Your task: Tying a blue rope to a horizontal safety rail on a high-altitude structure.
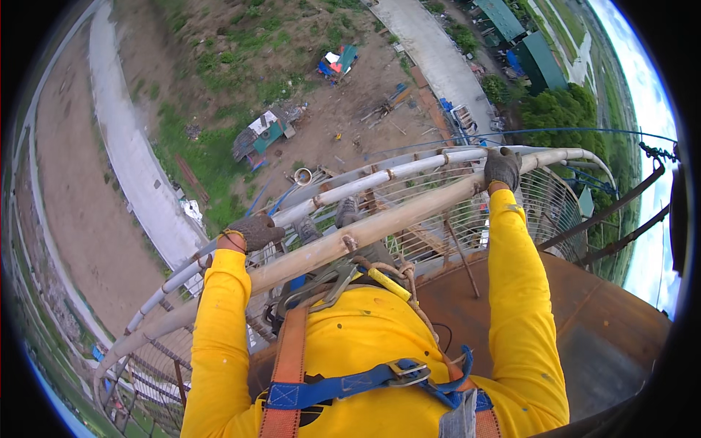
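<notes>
My left hand [255,232], in a dark knit glove, is closed around the whitish outer pipe rail [350,187] at the left. Farther right, my right hand [502,168], gloved alike, grips the tan inner pipe rail [394,219]. Both rails curve across in front of me, with rusty joints along them. I wear yellow sleeves and a harness with an orange strap [290,358] and a blue chest strap [328,388] with a metal buckle. At my waist hang a brown rope [420,299] and a yellow-sleeved piece [389,285]. Grey shoes [348,211] show between the rails.
Below the rails runs a curved walkway of metal bars [544,201]. A rusty steel surface [584,314] lies at the right, beside slanting bars [610,212]. A blue rope [584,131] stretches across at right. Far below are dirt ground, a concrete road [135,160] and small shelters [266,135].
</notes>
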Motion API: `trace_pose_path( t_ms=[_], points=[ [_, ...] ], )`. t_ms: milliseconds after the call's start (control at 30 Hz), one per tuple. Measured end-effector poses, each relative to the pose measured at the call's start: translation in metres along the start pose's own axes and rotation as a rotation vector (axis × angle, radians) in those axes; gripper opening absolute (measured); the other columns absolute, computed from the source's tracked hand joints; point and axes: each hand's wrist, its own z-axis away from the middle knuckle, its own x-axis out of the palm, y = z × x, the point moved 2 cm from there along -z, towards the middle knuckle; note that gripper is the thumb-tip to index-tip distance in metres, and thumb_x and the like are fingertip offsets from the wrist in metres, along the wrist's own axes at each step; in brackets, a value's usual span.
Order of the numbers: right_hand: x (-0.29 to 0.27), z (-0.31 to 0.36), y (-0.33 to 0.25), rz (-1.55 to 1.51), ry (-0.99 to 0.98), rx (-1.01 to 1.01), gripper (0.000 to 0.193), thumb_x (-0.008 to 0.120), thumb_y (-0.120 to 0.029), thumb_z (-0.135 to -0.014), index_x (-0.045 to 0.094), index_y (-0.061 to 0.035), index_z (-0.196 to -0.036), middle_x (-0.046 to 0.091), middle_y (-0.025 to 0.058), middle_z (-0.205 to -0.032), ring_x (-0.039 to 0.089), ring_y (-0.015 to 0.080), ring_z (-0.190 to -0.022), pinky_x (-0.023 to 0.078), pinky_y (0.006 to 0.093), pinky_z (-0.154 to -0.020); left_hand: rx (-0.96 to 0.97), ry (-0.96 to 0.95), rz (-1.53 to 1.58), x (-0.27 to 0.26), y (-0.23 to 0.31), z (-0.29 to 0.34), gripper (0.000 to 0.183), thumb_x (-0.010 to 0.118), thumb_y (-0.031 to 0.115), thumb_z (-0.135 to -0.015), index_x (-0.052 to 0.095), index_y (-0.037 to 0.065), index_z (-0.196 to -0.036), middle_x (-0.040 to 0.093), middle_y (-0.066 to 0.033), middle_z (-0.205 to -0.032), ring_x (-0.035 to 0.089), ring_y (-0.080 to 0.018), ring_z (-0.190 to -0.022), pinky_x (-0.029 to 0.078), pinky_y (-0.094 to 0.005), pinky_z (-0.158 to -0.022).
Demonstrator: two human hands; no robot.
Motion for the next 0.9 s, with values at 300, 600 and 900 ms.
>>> trace_pose_path(
  t_ms=[300,600,900],
  points=[
    [0.004,-0.005,0.005,0.023,-0.002,-0.005,0.048,0.055,-0.041,-0.093,0.067,-0.0137,-0.131,0.043,0.0128,-0.155,0.042,0.029,-0.143,0.032,0.0447,-0.117,0.036,0.048,-0.023,0.001,-0.002,0.001,0.06,0.051,0.055,-0.09,0.075,0.002,-0.106,0.068,-0.0237,-0.116,0.066,-0.0388,-0.106,0.049,-0.0455,-0.095],
    [-0.002,-0.004,-0.002,0.02,-0.031,-0.024,0.051,0.057,-0.042,-0.091,0.068,-0.0103,-0.129,0.043,0.0164,-0.154,0.045,0.0349,-0.139,0.034,0.0428,-0.117,-0.008,-0.037,-0.075,0.007,-0.007,-0.006,0.066,0.054,0.062,-0.09,0.069,0.004,-0.117,0.068,-0.0202,-0.119,0.065,-0.0362,-0.108,0.049,-0.0451,-0.095],
    [-0.005,-0.005,-0.006,0.046,-0.052,-0.081,0.054,0.066,-0.041,-0.09,0.067,-0.0016,-0.127,0.054,0.0204,-0.141,0.053,0.0375,-0.13,0.041,0.0437,-0.111,0.009,-0.089,-0.13,0.009,-0.005,-0.008,0.058,0.053,0.058,-0.089,0.074,0.01,-0.114,0.065,-0.021,-0.124,0.064,-0.0381,-0.11,0.048,-0.0463,-0.097]
  ],
)
